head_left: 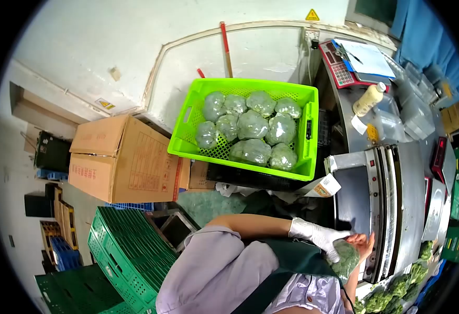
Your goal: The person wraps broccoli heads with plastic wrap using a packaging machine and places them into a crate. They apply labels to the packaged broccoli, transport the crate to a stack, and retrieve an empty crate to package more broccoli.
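Observation:
My left hand [321, 238], in a white glove, is closed around the upper left side of a head of broccoli [344, 260] wrapped in clear film. My bare right hand [363, 245] grips the same broccoli from the right, its fingers bent near the left fingertips. The broccoli is close to my body, beside the front of a wrapping machine [352, 193] with a dark flat plate. Beyond my arms stands a bright green crate [313, 133], holding several film-wrapped broccoli heads [252, 124].
Left of the crate stands a cardboard box [119, 157], with stacked dark green crates [122, 256] nearer me. A red scale [339, 68], a bottle [368, 99] and clear plastic trays [415, 112] are on the metal table. Unwrapped broccoli [397, 290] lies at lower right.

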A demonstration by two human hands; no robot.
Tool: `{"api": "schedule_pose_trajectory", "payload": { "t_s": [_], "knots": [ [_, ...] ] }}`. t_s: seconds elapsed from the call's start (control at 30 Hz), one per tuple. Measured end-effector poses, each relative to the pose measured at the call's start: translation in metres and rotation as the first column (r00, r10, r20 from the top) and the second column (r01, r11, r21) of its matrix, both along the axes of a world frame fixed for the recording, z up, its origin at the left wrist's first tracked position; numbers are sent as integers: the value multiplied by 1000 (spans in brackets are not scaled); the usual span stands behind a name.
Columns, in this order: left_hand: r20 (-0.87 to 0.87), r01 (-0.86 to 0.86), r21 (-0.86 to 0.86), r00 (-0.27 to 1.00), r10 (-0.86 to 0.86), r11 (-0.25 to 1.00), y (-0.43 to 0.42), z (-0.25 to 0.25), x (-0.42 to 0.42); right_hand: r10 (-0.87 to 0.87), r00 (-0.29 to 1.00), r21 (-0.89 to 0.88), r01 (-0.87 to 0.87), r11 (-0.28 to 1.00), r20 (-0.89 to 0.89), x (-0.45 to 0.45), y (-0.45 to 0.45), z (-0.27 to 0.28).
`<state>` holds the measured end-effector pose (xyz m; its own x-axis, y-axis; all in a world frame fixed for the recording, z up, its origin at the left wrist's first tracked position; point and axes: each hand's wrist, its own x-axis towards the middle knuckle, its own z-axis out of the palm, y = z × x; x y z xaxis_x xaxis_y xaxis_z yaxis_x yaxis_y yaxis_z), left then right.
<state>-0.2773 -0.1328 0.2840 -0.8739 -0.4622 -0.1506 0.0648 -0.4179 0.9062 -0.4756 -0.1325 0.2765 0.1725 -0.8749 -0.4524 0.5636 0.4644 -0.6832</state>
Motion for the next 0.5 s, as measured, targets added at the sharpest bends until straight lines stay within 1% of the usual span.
{"api": "schedule_pose_trajectory", "payload": {
  "t_s": [0.03, 0.1, 0.13, 0.17, 0.2, 0.23, 0.27, 0.3, 0.37, 0.43, 0.5],
  "knots": [
    [-54, -116, 33, 992, 118, 993, 0, 8, 8, 61, 998, -66, -61, 996, 5, 7, -11, 0],
    [-242, -334, -19, 916, 319, 943, -1, -21, 14, 3, 975, 6, -2, 1000, -223, 38, -32, 15],
    [-278, -336, 56, 899, 338, 940, -4, -6, 34, 27, 972, -72, -44, 996, -232, 46, -45, 8],
    [-271, -322, 168, 894, 358, 932, -4, -3, 51, 46, 969, -149, -84, 985, -242, 53, -59, -4],
    [-251, -369, 250, 868, 428, 895, -3, -8, 66, 109, 977, -155, -139, 978, -186, 61, -72, -13],
    [-225, -409, 328, 842, 491, 851, -2, -15, 80, 163, 946, -205, -225, 953, -279, 78, -83, -15],
    [-280, -462, 322, 787, 549, 826, 0, -16, 97, 140, 889, -211, -252, 944, -436, 112, -85, 7],
    [-333, -513, 321, 725, 603, 796, 3, -17, 115, 129, 832, -277, -320, 906, -539, 133, -88, 13],
    [-245, -675, 350, 603, 759, 649, 9, -22, 151, 211, 765, -353, -499, 792, -609, 161, -94, 29],
    [-142, -801, 371, 451, 881, 470, 16, -34, 185, 306, 675, -399, -677, 619, -671, 189, -87, 45],
    [-42, -923, 218, 315, 948, 317, 22, -21, 208, 429, 576, -373, -801, 469, -696, 224, -76, 47]
  ]
}}
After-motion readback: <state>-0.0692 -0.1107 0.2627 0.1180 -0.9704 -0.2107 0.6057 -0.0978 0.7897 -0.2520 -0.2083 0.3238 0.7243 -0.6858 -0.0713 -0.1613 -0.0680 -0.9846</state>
